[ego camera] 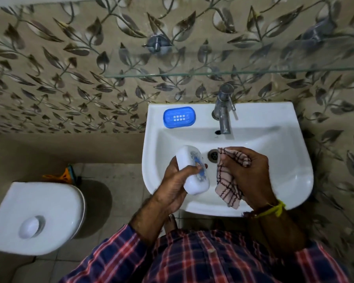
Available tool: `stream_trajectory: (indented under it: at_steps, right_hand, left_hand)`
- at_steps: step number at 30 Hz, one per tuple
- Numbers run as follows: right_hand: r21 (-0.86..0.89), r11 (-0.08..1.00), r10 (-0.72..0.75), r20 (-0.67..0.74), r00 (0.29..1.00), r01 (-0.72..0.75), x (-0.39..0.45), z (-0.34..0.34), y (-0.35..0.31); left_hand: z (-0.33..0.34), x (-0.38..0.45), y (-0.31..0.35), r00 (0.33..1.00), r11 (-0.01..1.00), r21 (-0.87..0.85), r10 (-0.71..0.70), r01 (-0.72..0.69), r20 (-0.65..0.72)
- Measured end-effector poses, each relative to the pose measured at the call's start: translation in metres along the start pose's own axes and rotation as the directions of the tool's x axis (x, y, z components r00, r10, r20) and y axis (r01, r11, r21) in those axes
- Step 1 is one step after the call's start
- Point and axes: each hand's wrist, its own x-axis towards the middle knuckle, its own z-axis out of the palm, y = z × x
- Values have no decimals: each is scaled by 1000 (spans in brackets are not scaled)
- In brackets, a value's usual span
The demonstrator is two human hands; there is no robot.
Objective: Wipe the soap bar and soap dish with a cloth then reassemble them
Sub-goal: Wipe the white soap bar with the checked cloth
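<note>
**Soap in one hand, cloth in the other, over the sink**

Head view: A person in a plaid shirt (pixel 213 260) stands at a white sink (pixel 294 156) fixed to a wall of leaf-patterned tiles (pixel 59 68). The left hand (pixel 173 186) grips the soap (pixel 192 170), a white bar with a blue mark on its upper face; the fingers curl round its underside and the thumb lies across the top near the mark. The bar is held tilted above the left part of the basin. The right hand (pixel 247 176) is closed round a checked cloth (pixel 229 180), bunched in the fingers, with a loose end hanging down toward the front rim of the sink. Cloth and soap are near each other but apart. A yellow thread (pixel 274 209) is tied round the right wrist.

The blue dish (pixel 179 117) sits on the sink's back ledge, left of the tap (pixel 223 113), with nothing in it; a block of small slots shows at its middle. The drain (pixel 213 155) lies between the two hands. A glass shelf (pixel 213 73) runs along the wall above the tap. To the left stands a white toilet (pixel 35 217) with its lid down.
</note>
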Motion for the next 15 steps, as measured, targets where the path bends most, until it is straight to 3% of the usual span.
stream_trajectory:
  at_steps: [5,12,15]
  right_hand:
    - [14,991,130,33,991,-130,0,3,6]
    - [40,987,153,-15,988,-153,-2,-6,8]
    - [25,991,133,-33,991,-132,-3,-6,6]
  left_hand:
    - [-4,12,-7,992,994,104,40,-28,-116]
    - [-6,17,-9,972,961,251,163,-117,-171]
    - [-7,25,-3,951,959,234,214,-161,-222]
